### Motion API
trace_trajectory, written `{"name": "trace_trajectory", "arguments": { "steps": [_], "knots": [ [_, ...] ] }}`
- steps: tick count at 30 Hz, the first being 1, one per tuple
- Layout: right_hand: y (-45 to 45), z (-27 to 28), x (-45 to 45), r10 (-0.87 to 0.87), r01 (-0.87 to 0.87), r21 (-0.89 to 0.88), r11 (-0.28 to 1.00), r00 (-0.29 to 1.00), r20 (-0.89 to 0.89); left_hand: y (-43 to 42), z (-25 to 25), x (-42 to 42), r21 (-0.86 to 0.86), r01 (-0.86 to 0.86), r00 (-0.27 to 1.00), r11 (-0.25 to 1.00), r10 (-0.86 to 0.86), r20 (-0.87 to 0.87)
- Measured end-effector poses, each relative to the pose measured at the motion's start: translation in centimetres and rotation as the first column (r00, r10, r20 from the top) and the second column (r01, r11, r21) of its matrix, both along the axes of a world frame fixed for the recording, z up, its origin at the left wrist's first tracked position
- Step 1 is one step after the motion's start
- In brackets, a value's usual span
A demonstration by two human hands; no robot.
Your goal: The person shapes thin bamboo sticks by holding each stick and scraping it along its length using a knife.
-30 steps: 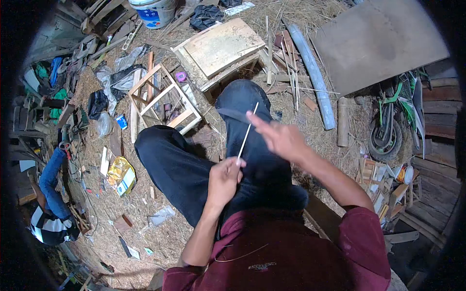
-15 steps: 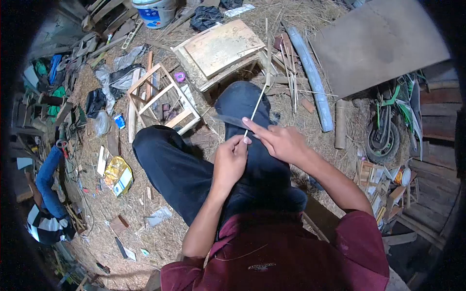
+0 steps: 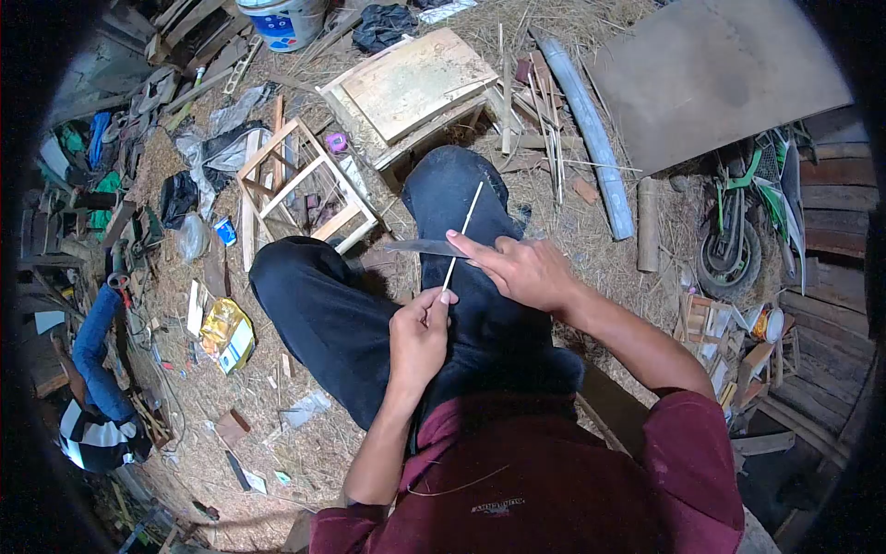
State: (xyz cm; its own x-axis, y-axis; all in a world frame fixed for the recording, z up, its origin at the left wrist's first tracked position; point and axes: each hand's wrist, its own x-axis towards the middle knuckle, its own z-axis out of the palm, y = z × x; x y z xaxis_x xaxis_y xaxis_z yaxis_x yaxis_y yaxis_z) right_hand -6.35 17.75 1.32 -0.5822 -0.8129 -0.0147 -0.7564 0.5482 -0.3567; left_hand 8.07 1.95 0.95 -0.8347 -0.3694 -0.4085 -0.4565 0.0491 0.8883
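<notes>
My left hand (image 3: 420,342) pinches the lower end of a thin, pale wooden stick (image 3: 469,212) between thumb and fingers. The stick slants up and away over my right thigh. Closed around a knife (image 3: 420,246), my right hand (image 3: 531,274) has its index finger stretched along the back of the blade. The blade points left and crosses the stick a little above my left hand. Most of the knife's handle is hidden inside the right hand.
A low wooden table (image 3: 415,88) stands ahead, beside a light wooden frame (image 3: 309,185). Thin sticks and a grey pole (image 3: 586,138) lie to its right. A large board (image 3: 720,83) leans near a green motorcycle (image 3: 738,217). Shavings and scraps cover the floor.
My left hand has moved slightly left and down with the stick. The knife has shifted a little left and lies flatter across it. More bare stick shows beyond the blade's far side.
</notes>
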Motion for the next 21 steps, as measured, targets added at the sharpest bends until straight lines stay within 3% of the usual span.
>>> {"name": "trace_trajectory", "arguments": {
  "steps": [3, 5, 6, 9, 12, 14, 16, 19, 21],
  "knots": [
    [0.8, -1.9, -2.0, -0.109, 0.109, -0.089, 0.99, 0.994, 0.0, -0.9, 1.4, 4.0, 0.006, 0.072, 0.997, 0.997, -0.072, -0.027],
    [1.5, -2.9, -2.4, -0.1, 0.108, -0.207, 0.972, 0.994, 0.05, -2.3, 2.6, 6.5, 0.053, -0.023, 0.985, 0.998, 0.014, 0.171],
    [1.4, -1.8, -2.3, -0.108, 0.112, -0.124, 0.986, 0.993, 0.037, -2.9, 2.4, 6.9, 0.043, -0.063, 0.987, 0.997, 0.056, 0.148],
    [1.3, -1.4, -1.9, -0.1, 0.116, -0.178, 0.977, 0.99, 0.097, -3.2, 2.2, 5.2, 0.108, -0.084, 0.994, 0.991, 0.075, 0.08],
    [0.6, -0.9, -1.6, -0.083, 0.12, -0.413, 0.903, 0.991, 0.107, -2.1, 0.9, 1.5, 0.068, -0.006, 1.0, 0.998, 0.008, -0.026],
    [0.5, -0.5, -1.6, -0.022, 0.064, -0.39, 0.919, 0.994, 0.11, -1.3, 0.6, -1.0, 0.052, 0.02, 0.999, 0.998, -0.018, -0.05],
    [0.8, 0.9, -1.5, 0.043, -0.017, -0.175, 0.984, 0.989, 0.145, -0.7, 0.8, -3.2, 0.028, 0.059, 0.997, 0.998, -0.057, -0.049],
    [0.5, 0.4, -1.5, -0.013, 0.016, -0.015, 1.0, 0.986, 0.164, -0.1, -0.2, -4.3, -0.126, 0.085, 0.994, 0.988, -0.093, -0.063],
    [0.5, -0.7, -1.3, -0.019, 0.025, -0.061, 0.998, 0.995, 0.097, 0.1, -0.2, -3.6, -0.146, 0.052, 0.991, 0.988, -0.069, -0.112]
  ]
}}
